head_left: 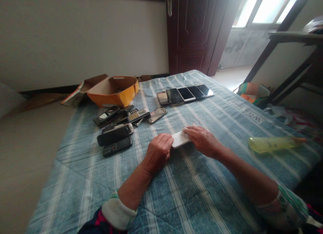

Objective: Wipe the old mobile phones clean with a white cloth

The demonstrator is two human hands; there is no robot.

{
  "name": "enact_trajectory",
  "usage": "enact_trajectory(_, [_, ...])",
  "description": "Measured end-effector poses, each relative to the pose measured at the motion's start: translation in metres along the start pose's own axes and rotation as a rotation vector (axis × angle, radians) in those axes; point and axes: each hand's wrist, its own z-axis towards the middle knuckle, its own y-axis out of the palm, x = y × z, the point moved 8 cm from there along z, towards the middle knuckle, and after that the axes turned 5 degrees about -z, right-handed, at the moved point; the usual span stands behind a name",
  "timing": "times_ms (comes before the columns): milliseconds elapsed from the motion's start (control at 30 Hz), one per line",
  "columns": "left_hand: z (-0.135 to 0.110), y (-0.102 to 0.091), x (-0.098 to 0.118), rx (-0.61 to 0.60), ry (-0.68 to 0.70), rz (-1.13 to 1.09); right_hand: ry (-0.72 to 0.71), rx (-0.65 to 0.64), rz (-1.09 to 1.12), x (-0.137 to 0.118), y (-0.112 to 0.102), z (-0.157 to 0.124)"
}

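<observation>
A white phone (179, 139) lies face down on the striped blue cloth (191, 190) in the middle. My left hand (159, 151) curls around its near-left end. My right hand (202, 140) rests over its right end, with a bit of white cloth (189, 128) under the fingertips. A row of several dark-screened smartphones (185, 94) lies farther back. A heap of old keypad phones (118, 124) sits to the left, with one silver phone (156, 115) beside it.
An open orange cardboard box (114, 90) stands at the back left of the cloth. A yellow-green plastic bottle (272, 144) lies on its side at the right. A dark wooden door (196, 29) and a dark frame (290, 59) stand behind.
</observation>
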Motion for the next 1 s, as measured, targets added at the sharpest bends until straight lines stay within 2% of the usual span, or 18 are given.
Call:
enact_trajectory(100, [0.000, -0.001, -0.001, -0.006, -0.003, -0.016, 0.009, 0.074, 0.008, 0.005, -0.010, -0.004])
enact_trajectory(200, [0.001, -0.001, 0.000, -0.011, 0.001, -0.029, -0.122, 0.126, 0.017, -0.023, -0.009, -0.009])
enact_trajectory(267, [0.000, -0.002, 0.000, -0.018, -0.005, -0.047, -0.226, 0.117, 0.003, -0.045, -0.004, -0.012])
enact_trajectory(333, [0.000, -0.002, 0.000, -0.021, -0.015, -0.068, -0.289, 0.088, -0.025, -0.056, 0.001, -0.012])
enact_trajectory(400, [0.000, -0.002, -0.001, -0.020, -0.032, -0.094, -0.291, 0.061, -0.060, -0.051, 0.001, -0.011])
enact_trajectory(567, [-0.002, -0.002, -0.006, 0.004, -0.068, -0.161, -0.203, 0.076, -0.097, -0.016, -0.017, -0.006])
enact_trajectory(633, [-0.002, -0.002, -0.008, 0.014, -0.084, -0.186, -0.205, 0.092, -0.062, -0.014, -0.020, -0.004])
enact_trajectory(733, [-0.002, -0.003, -0.009, 0.038, -0.089, -0.185, -0.270, 0.122, 0.008, -0.034, -0.016, -0.001])
enact_trajectory(867, [-0.004, -0.011, -0.011, 0.148, -0.079, -0.145, -0.347, 0.181, 0.010, -0.068, -0.004, 0.005])
enact_trajectory(1000, [-0.004, -0.028, -0.014, 0.259, -0.094, -0.162, -0.348, 0.296, 0.035, -0.078, -0.008, 0.015])
